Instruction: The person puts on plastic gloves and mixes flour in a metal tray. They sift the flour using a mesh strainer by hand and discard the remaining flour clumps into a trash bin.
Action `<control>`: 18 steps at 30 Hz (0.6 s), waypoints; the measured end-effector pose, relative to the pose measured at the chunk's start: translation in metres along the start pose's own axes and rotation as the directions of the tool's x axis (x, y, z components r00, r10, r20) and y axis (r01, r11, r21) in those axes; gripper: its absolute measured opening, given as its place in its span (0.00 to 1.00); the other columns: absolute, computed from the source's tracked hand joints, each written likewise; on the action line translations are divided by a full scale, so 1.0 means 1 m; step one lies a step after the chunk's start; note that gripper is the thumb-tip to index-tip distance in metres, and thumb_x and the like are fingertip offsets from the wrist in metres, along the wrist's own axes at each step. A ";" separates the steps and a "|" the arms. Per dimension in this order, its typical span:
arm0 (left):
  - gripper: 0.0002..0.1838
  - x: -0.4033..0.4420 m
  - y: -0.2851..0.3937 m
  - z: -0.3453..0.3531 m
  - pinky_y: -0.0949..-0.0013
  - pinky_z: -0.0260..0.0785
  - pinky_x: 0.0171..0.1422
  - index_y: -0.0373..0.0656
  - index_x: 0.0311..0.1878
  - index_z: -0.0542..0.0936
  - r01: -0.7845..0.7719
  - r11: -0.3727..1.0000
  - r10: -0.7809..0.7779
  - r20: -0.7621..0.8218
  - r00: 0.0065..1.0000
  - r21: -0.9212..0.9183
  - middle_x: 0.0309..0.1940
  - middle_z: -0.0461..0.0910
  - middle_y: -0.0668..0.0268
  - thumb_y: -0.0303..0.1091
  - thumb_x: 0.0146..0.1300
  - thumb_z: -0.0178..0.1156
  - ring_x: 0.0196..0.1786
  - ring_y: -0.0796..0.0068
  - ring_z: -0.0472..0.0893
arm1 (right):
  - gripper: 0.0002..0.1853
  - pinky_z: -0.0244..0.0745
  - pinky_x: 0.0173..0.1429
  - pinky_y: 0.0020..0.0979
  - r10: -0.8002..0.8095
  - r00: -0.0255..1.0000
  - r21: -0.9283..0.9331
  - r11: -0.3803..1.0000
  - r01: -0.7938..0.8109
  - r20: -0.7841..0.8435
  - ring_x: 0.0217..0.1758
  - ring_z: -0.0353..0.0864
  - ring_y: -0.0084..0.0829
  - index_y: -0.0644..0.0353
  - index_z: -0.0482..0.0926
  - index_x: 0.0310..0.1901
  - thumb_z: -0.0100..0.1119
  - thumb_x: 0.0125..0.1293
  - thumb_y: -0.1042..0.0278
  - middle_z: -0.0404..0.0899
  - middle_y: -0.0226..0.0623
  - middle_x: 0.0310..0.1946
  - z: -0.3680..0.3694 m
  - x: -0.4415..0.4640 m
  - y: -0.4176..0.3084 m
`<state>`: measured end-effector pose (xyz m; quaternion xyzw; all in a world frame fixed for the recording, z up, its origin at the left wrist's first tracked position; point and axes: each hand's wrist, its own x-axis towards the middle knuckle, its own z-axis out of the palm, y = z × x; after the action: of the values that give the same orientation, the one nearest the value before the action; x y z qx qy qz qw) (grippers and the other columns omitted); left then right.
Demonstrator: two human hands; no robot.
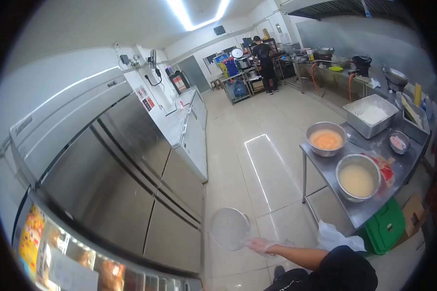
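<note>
My right hand [260, 246], in a thin clear glove, is closed on the edge of a round, shallow, pale sieve [229, 228] above the tiled floor at the lower centre. My left hand is out of view. On the metal table [332, 175] to the right stand a metal bowl of orange contents [326, 138] and a larger bowl of pale yellowish liquid [358, 178]. Behind them is a rectangular metal tub [370, 114] with white powder in it. A small bowl [399, 142] with pinkish contents sits near a torn red wrapper [384, 169].
Steel refrigerators [107, 179] and a lit display case [77, 262] line the left side. A green bin [384, 228] stands beneath the table's near end, beside a cardboard box [413, 216]. Another person [263, 60] stands at the far counter.
</note>
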<state>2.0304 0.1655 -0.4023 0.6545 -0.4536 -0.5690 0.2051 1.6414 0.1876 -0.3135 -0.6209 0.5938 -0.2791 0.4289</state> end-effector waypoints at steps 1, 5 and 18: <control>0.21 0.019 0.023 -0.004 0.62 0.61 0.59 0.44 0.58 0.70 -0.016 1.000 0.016 -0.011 1.000 -0.001 0.53 0.71 0.58 0.47 0.70 0.42 0.55 0.63 0.69 | 0.27 0.66 0.60 0.43 -0.016 1.000 0.064 0.998 0.017 -0.009 0.55 0.75 0.46 0.61 0.76 0.52 0.40 0.71 0.44 0.78 0.51 0.49 -0.007 0.039 -0.019; 0.20 0.092 0.100 0.002 0.62 0.63 0.57 0.45 0.56 0.71 -0.036 0.999 0.036 -0.021 0.999 0.014 0.51 0.71 0.59 0.47 0.70 0.44 0.53 0.64 0.70 | 0.27 0.68 0.55 0.46 -0.111 0.992 0.338 0.933 0.125 -0.060 0.49 0.77 0.47 0.63 0.76 0.47 0.39 0.70 0.45 0.80 0.50 0.42 -0.079 0.122 -0.102; 0.17 0.396 0.255 0.079 0.63 0.68 0.49 0.46 0.52 0.72 0.049 0.977 -0.104 0.263 0.959 0.206 0.45 0.74 0.61 0.46 0.69 0.47 0.45 0.67 0.73 | 0.29 0.70 0.55 0.47 0.396 0.881 -0.146 0.886 -0.441 -0.260 0.50 0.77 0.53 0.65 0.80 0.44 0.41 0.66 0.44 0.77 0.58 0.47 -0.290 0.304 0.117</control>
<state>1.8421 -0.2713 -0.4451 0.6043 -0.5059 -0.6132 0.0526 1.3771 -0.1587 -0.3264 -0.4821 0.7835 -0.1859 0.3451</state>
